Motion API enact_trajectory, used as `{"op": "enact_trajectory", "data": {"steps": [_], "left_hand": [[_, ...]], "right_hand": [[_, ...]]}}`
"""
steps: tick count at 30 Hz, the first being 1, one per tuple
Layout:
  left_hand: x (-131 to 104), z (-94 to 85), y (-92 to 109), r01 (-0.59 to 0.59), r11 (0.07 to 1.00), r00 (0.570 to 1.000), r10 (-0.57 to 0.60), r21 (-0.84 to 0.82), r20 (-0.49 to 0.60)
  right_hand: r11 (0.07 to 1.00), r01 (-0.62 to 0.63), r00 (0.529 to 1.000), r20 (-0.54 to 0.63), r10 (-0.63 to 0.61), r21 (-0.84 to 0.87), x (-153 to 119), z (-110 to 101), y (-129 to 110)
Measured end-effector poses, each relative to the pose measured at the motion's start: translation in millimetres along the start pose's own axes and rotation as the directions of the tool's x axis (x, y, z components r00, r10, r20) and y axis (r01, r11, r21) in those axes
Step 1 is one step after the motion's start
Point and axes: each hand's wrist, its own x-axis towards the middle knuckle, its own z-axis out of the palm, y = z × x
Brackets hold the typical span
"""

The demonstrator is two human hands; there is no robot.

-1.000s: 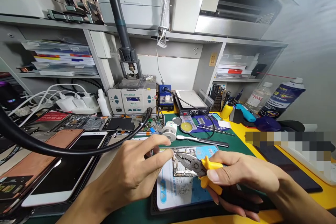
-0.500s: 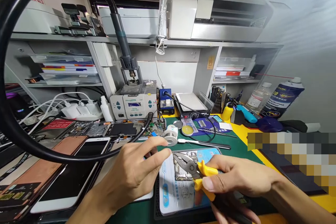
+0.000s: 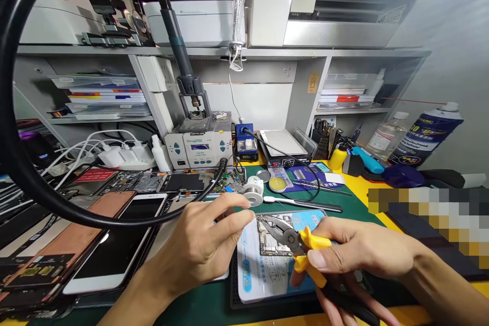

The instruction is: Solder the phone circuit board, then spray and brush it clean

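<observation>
Right fingers (image 3: pixel 321 259) wrapped round yellow-handled pliers (image 3: pixel 291 237); left fingers (image 3: pixel 231 225) half-curled, cannot tell if holding anything. Right grip unchanged, work seemingly steady; pliers over circuit board (image 3: pixel 269 245), near far edge of blue-white pad (image 3: pixel 262 280).

Your yellow bench top (image 3: pixel 355 181) carries a grey control station (image 3: pixel 202 147) near the back. Right of that station you have a blue-and-black unit (image 3: pixel 246 150), then a pale-topped plate (image 3: pixel 284 142); just left stands a white bottle (image 3: pixel 159 154) — and before the station, toward you, spreads a green mat (image 3: pixel 206 305).
</observation>
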Motion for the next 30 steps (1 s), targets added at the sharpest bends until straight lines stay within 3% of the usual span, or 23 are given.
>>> {"op": "enact_trajectory", "data": {"steps": [11,22,30], "left_hand": [[2,1.3,2,0.012,0.999,1.000,-0.013,-0.037,-0.007],[3,3.0,2,0.024,0.997,0.999,-0.027,-0.078,-0.038],[8,6.8,10,0.056,0.998,0.982,-0.062,-0.036,-0.180]], "right_hand": [[1.000,-0.008,1.000,-0.003,0.008,0.008,-1,4,-4],[0.999,-0.040,0.996,-0.087,0.037,-0.036,-3,5,-3],[0.993,0.043,0.967,-0.246,-0.068,-0.106,-3,24,-9]]}}
